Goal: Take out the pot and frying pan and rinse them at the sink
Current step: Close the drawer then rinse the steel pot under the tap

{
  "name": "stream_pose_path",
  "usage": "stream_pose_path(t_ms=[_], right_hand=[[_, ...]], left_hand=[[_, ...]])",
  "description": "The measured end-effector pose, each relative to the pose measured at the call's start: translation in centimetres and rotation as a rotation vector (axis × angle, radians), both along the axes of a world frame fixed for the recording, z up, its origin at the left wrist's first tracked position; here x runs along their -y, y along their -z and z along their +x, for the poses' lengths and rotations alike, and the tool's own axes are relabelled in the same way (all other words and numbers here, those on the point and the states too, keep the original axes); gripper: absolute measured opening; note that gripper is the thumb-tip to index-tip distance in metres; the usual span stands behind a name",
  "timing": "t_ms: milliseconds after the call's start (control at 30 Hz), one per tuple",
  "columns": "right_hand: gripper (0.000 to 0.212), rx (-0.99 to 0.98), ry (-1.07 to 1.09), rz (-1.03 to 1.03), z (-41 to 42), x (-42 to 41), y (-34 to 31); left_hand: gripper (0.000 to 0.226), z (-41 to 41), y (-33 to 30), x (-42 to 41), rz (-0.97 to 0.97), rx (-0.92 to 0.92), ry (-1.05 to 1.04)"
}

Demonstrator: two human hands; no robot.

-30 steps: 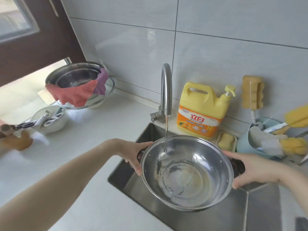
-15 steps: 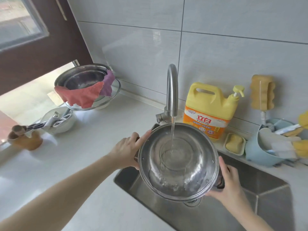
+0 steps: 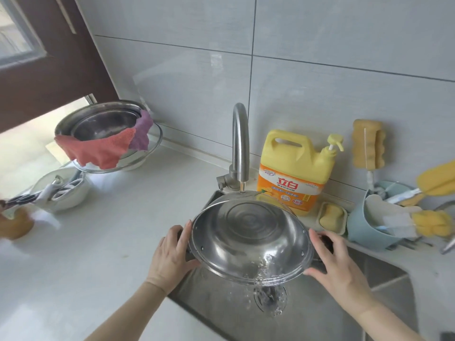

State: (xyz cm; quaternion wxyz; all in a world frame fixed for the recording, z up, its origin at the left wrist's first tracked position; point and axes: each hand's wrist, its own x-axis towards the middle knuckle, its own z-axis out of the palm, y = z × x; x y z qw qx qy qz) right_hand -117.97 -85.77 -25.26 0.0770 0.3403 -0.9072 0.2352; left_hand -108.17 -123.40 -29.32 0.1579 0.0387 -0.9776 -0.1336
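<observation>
Stainless steel filled the middle of my view: the pot, which I held over the sink tipped steeply toward me, so that the rinse water ran to its near lip and spilled out above the drain. My left hand gripped its left side, thumb laid along the rim and fingers wrapped under where I judged a side handle to be (the handle itself barely showed). My right hand did the same on the right, fingers curled over a dark handle. I held it at both sides because a pot with water shifting inside wants to twist, and two grips kept the pour aimed at the drain and off the worktop.

The pot's far edge sat just below the faucet spout at the sink's back edge; I could not tell whether water was running. The yellow detergent jug stood at the worktop's back edge, just behind the pot. No frying pan was in view, so I judged that half of the job was not yet done.
</observation>
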Motion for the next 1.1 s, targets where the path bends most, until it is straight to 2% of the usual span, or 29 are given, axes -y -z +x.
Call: stream_pose_path(t_ms=[133,300,400,500,767,900,967,1033,1100], right_hand=[[0.145,-0.005,-0.044,0.022,-1.4,2.0,0.1],[0.141,-0.058,-0.097,0.024,-2.6,4.4,0.5],[0.134,-0.075,-0.104,0.01,-2.8,4.9,0.6],[0.138,-0.064,-0.085,0.006,-2.9,4.0,0.7],[0.148,-0.042,0.057,-0.01,-1.9,-1.7,-0.2],[0.151,-0.031,0.111,0.014,-1.6,-3.4,-0.3],[0.15,-0.023,0.111,0.032,-1.6,-3.5,-0.2],[0.149,-0.029,0.092,0.026,-1.6,-2.9,-0.2],[0.143,-0.061,0.051,0.009,-1.8,-1.8,0.0]], left_hand=[[0.105,0.6,0.0,1.7,0.044,0.033,-0.053],[0.096,1.4,-0.2,3.4,0.044,0.002,-0.113],[0.094,1.3,-0.4,3.5,0.017,-0.031,-0.119],[0.095,0.7,-0.2,3.5,0.002,-0.024,-0.085],[0.129,-3.3,-0.7,-1.3,-0.09,-0.103,0.065],[0.098,-4.4,-0.6,-2.3,-0.116,-0.138,0.085],[0.097,-4.3,-0.5,-2.4,-0.105,-0.117,0.089],[0.108,-3.7,-0.5,-2.0,-0.086,-0.098,0.087],[0.102,-2.8,-0.6,-1.1,-0.07,-0.082,0.059]])
